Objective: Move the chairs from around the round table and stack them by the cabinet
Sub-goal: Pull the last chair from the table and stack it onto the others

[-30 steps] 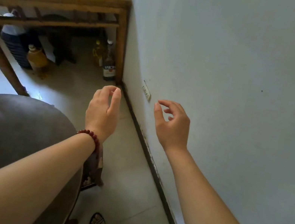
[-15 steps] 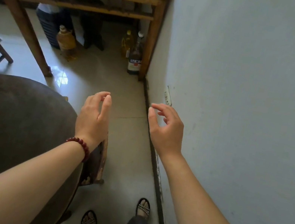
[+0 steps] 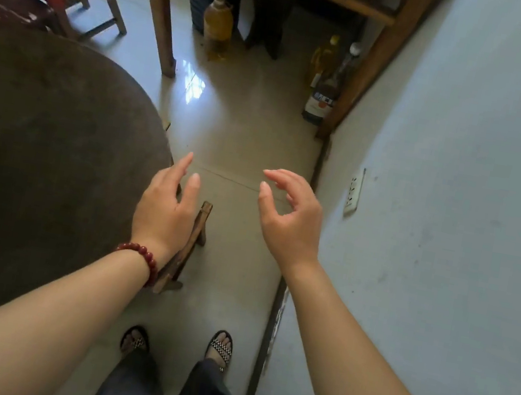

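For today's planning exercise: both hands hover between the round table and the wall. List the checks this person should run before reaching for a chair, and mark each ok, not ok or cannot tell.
1. Left hand free: ok, open, holding nothing.
2. Right hand free: ok, fingers curled but empty.
3. Chair within view: ok, a wooden chair is tucked under the round table edge, below the left hand.
4. Chair free to slide out: cannot tell, mostly hidden by table and arm.
5. Floor ahead clear: ok up to the bottles by the wooden bench leg.
6. Cabinet drop-off spot: cannot tell, not identifiable here.

Pale wall (image 3: 467, 164) w/ outlet (image 3: 354, 193); glossy tile floor (image 3: 244, 145).
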Action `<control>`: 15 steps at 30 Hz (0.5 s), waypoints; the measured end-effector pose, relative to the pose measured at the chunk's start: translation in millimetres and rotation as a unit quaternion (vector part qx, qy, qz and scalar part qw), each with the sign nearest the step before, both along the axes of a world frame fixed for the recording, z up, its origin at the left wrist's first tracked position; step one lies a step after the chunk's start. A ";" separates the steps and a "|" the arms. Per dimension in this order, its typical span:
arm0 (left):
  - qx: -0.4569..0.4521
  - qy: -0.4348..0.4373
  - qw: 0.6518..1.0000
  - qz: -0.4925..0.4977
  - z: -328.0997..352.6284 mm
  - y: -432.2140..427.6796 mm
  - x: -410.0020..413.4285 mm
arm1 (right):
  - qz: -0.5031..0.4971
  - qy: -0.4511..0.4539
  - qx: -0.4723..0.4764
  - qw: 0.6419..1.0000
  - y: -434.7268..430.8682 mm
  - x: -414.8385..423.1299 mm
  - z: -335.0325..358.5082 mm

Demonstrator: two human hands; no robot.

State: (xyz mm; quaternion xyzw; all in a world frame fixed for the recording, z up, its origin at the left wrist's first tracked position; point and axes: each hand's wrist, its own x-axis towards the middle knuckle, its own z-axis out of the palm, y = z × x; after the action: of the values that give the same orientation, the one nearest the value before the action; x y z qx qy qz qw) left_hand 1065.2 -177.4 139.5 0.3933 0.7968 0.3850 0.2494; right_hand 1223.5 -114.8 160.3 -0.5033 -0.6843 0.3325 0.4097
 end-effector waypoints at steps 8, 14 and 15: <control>-0.056 0.006 0.998 0.031 -60.3 -10.6 -4.2 | 0.045 -0.027 -0.020 0.998 11.2 -11.4 -66.2; -0.094 -0.013 0.995 0.039 -120.1 -29.6 -19.5 | 0.087 -0.065 -0.020 0.994 22.3 -27.2 -113.5; -0.101 -0.018 0.994 0.039 -129.8 -33.4 -20.4 | 0.096 -0.071 -0.018 0.993 22.8 -30.5 -121.6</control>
State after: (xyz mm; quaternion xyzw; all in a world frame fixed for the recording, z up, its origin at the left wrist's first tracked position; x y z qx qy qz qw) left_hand 1044.7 -210.9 9.7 0.3276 0.8418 0.3191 0.2868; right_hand 1193.0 -92.0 38.8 -0.4648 -0.7509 0.3458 0.3172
